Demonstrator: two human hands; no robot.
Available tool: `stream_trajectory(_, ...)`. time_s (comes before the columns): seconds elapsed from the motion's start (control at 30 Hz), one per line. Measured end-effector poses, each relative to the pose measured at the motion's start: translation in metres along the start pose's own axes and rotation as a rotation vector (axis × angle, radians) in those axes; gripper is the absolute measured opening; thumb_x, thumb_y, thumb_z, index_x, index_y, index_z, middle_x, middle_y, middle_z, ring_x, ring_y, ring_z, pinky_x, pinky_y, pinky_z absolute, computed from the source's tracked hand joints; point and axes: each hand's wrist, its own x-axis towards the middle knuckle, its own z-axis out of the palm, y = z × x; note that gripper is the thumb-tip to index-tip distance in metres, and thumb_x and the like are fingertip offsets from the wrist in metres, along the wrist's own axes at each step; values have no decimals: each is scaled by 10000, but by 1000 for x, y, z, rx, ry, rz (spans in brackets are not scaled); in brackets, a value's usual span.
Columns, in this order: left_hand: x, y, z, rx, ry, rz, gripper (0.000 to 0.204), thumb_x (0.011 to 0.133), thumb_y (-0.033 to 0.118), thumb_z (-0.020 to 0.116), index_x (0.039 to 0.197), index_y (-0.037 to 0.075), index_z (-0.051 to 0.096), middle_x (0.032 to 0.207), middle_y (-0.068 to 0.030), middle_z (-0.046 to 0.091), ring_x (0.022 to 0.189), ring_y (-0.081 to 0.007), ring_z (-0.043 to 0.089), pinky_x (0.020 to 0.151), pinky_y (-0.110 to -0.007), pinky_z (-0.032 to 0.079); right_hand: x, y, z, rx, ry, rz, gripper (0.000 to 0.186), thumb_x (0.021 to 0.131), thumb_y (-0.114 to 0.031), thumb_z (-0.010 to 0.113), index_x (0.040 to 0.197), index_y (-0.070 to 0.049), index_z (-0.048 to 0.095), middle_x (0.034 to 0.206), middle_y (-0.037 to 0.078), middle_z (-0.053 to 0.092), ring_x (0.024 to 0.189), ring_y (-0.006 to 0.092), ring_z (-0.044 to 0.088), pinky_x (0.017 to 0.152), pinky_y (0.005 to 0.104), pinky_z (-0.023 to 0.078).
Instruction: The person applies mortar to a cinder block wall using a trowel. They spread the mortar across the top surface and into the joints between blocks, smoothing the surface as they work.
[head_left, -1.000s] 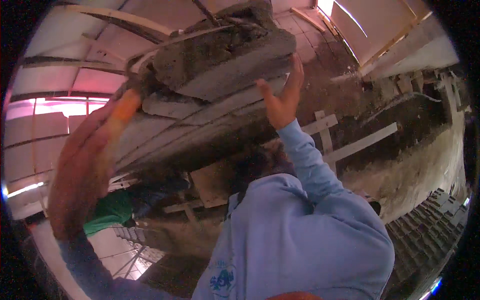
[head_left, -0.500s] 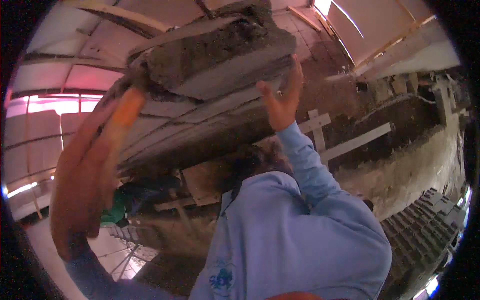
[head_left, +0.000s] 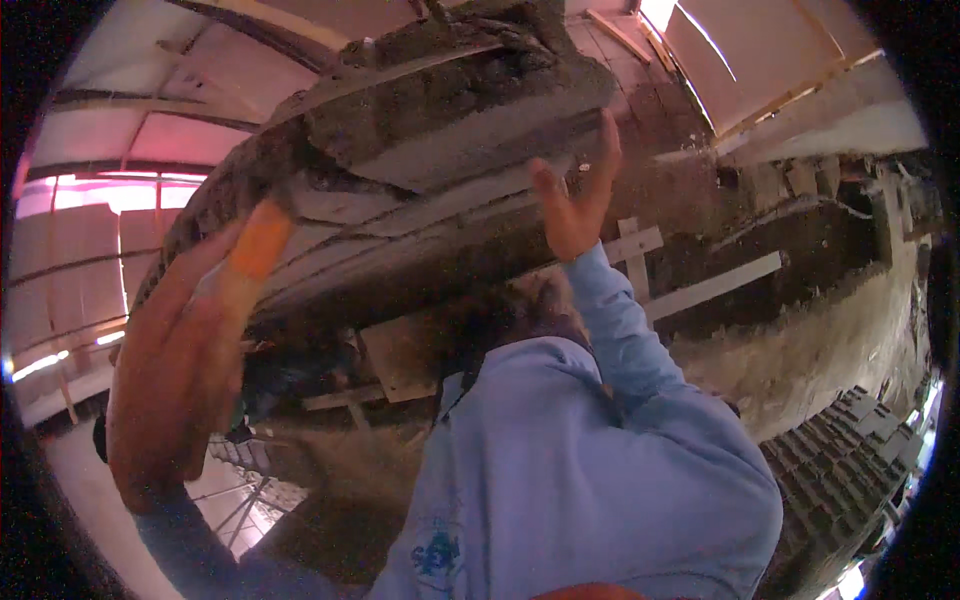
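As your right hand (head_left: 578, 215) spreads its thumb from its fingers, that grip looks released, nothing clasped in it, and the fingertips sit right at the right-hand end of a big, rough grey-brown lump (head_left: 440, 130); whether they press on it, I can't tell. And over on the other side your left hand (head_left: 180, 390) looms large and blurred, an orange wrap (head_left: 263, 240) on one digit, just at the lump's left part; whether that grip clasps anything, I can't tell either.

Here's the relation that counts: the lump lies beyond both hands, away from your body, its long axis slanting from lower left to upper right, one hand by each end, neither plainly nearer. Below it runs a grey ledge (head_left: 400, 230) on much the same slant. Farther out, your pale-blue top (head_left: 600, 470) fills the lower middle, a pale wooden strip (head_left: 715, 285) lies to the right, and rows of dark blocks (head_left: 845, 465) stand at lower right.
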Motion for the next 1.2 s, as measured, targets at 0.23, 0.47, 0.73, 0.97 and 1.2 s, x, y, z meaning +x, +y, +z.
stream_trajectory(0.23,20,-42,-8,60,41,76,453,956,210,503,1393,91,518,833,-37,595,554,-80,457,494,-246,387,6,12,-1,-156,79,-50,942,797,-341,789,1509,-14,265,1529,212,301,1450,359,236,1169,474,227)
stream_trajectory(0.47,26,-63,-26,-97,117,-119,477,919,151,530,1390,75,520,931,-54,638,595,-89,482,534,-264,418,5,20,17,97,90,108,933,829,-295,771,1529,-33,212,1563,181,226,1447,331,230,1176,463,214)
stream_trajectory(0.73,30,-69,23,294,268,447,482,906,120,594,1382,95,520,1215,-193,614,1010,-366,621,824,-477,496,1,2,42,90,78,104,881,868,-277,734,1540,-85,197,1562,161,228,1433,310,235,1176,474,214)
stream_trajectory(0.97,33,-59,24,392,86,223,431,924,156,595,1346,95,534,1057,-232,613,958,-465,579,805,-536,476,-6,17,45,54,69,84,847,883,-251,710,1529,-44,205,1552,175,242,1426,328,250,1151,482,276)
stream_trajectory(1.2,56,-101,27,201,256,440,459,901,68,585,1354,129,543,1037,-184,634,919,-416,628,815,-452,503,2,7,28,57,77,77,810,901,-202,673,1535,-29,199,1574,161,203,1457,299,186,1166,443,257)
